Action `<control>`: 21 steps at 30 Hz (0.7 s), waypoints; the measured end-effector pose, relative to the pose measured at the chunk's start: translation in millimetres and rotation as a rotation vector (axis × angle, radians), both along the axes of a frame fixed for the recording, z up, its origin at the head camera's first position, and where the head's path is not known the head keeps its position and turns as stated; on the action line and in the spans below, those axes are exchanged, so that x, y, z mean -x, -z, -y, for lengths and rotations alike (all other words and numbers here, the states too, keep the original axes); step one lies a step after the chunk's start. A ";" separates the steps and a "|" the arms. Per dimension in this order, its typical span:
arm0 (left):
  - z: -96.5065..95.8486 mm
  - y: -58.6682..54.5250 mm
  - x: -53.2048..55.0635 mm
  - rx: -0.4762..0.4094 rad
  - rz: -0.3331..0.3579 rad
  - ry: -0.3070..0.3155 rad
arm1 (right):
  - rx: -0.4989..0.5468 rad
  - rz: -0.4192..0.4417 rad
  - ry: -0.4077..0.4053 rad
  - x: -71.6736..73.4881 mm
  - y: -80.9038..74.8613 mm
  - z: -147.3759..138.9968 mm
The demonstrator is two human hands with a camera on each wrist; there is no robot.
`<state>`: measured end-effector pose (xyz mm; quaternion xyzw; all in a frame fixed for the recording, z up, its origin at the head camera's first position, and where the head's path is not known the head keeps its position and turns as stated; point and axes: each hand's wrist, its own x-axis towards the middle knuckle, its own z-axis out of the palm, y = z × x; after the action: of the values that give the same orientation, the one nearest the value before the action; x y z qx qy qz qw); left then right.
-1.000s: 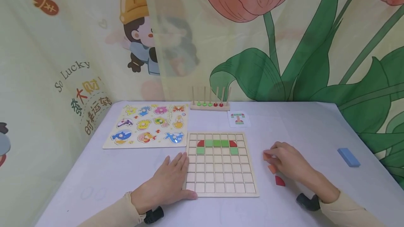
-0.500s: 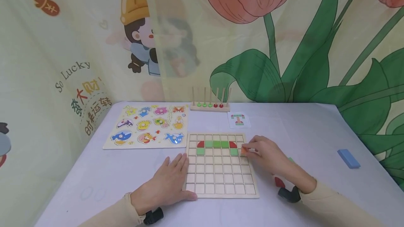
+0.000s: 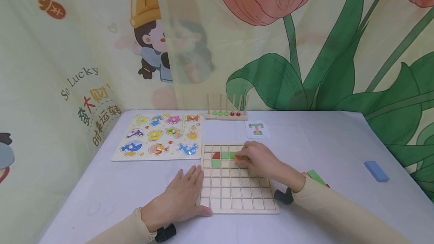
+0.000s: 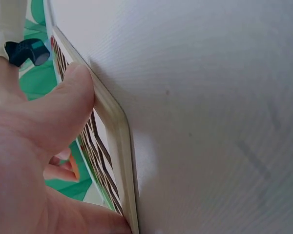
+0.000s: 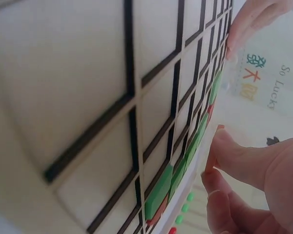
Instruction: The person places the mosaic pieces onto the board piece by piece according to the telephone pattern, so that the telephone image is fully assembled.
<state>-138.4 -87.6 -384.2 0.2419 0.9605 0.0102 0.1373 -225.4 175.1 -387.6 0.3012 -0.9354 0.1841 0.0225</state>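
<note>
Over the upper part of a wooden grid board, my right hand pinches an orange tile between thumb and index finger. The right wrist view shows this orange tile edge-on, apart from the board. My left hand rests along the board's left edge, fingers straight, with its thumb on the frame near the front corner. A red quarter-round tile and several green tiles sit in the upper cells. My right hand hides the tiles at the right of that row.
Beside my right forearm lie loose tiles, including a green one. A pattern card and a peg bead counter are behind the board. An animal knob puzzle lies at back left, a blue block far right.
My right hand has carried the orange tile leftward from the loose tiles at the right to above the board's upper cells. My left hand has stayed at the board's edge.
</note>
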 end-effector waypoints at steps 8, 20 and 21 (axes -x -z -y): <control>-0.4 0.4 0.1 -0.003 0.005 0.001 | -0.038 0.023 -0.009 4.0 4.5 12.8; 1.0 1.0 0.1 -0.003 -0.009 0.007 | -0.072 0.024 -0.016 4.4 5.6 17.7; 1.1 1.0 0.1 -0.002 -0.009 0.008 | -0.075 0.024 -0.016 4.7 5.8 17.7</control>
<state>-138.4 -88.7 -385.2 0.2457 0.9602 0.0093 0.1328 -230.1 157.4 -393.4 0.3070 -0.9394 0.1526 -0.0017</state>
